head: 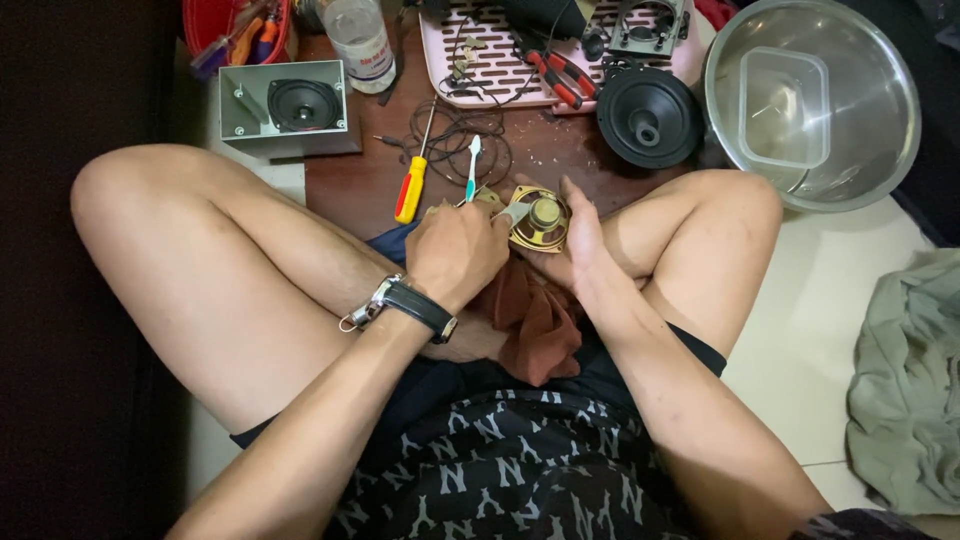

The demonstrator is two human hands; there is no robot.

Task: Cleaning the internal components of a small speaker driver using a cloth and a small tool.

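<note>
My right hand (578, 232) cradles a small brass-coloured speaker frame (541, 222) with a round magnet in its middle, held over my lap. My left hand (455, 252), with a black-strapped watch on the wrist, is closed around a toothbrush (473, 165) whose white and teal handle sticks up past my fingers; its head end meets the speaker frame. A reddish-brown cloth (535, 320) lies under both hands on my crossed legs.
A yellow and red screwdriver (410, 188) and tangled wires (450, 135) lie on the brown board. Behind stand a grey speaker box (285, 105), a black speaker cone (650, 115), red pliers (560, 75) on a pink tray, a plastic bottle (358, 40) and a steel bowl (880, 120).
</note>
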